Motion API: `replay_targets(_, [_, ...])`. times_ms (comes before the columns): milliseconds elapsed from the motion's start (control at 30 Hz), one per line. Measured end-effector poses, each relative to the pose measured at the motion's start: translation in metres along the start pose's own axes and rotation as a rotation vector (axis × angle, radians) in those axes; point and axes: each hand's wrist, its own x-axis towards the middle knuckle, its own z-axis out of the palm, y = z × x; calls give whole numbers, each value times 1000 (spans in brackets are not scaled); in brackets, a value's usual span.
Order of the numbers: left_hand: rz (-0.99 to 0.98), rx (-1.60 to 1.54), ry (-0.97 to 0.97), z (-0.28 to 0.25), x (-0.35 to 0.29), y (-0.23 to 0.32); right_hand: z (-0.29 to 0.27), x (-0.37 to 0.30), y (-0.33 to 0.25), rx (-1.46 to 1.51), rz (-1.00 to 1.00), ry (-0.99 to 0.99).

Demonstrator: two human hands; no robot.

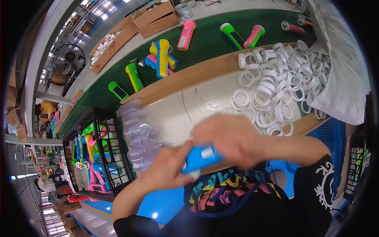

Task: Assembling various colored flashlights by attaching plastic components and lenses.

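Observation:
A blue flashlight (202, 157) is held in front of my chest, tilted, between both hands. My left hand (167, 166) is closed around its lower left end, where a small white part shows by the fingers. Around the other end, my right hand (233, 138) is closed too, blurred by motion. Those fingers hide that end, so I cannot tell whether a ring is on it. Beyond my right hand lies a heap of white plastic rings (272, 85). Clear round lenses (138, 134) lie in stacked rows beyond my left hand.
A wooden-edged tray (177, 85) borders the work surface. Behind it, a green belt (209, 47) carries several coloured flashlights (162, 59). A black crate (114, 152) of flashlights stands at left. Cardboard boxes (156, 19) sit at the back, a white plastic bag (343, 75) at right.

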Motion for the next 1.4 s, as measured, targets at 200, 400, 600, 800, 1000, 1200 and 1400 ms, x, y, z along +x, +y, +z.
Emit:
replay_targets(200, [-75,210,312,27,37,-19,-3,1,49,436,588,219])
replay_targets(400, [-230,-422,309,62,42,-7,-5,-26,48,863,566,537])
replay_targets(600, [-98,-110,606,105,42,11,19,-38,27,985,481,633])
replay_targets(800, [-69,-168,596,124,33,21,21,-47,22,927,416,630])
replay_targets(1000, [165,-2205,-390,128,23,8,34,-50,20,1434,318,497])
replay_targets(1200, [36,-412,613,134,35,-14,32,-44,16,955,672,666])
replay_targets(1400, [13,-1904,-36,125,28,-7,23,-46,13,1271,567,645])
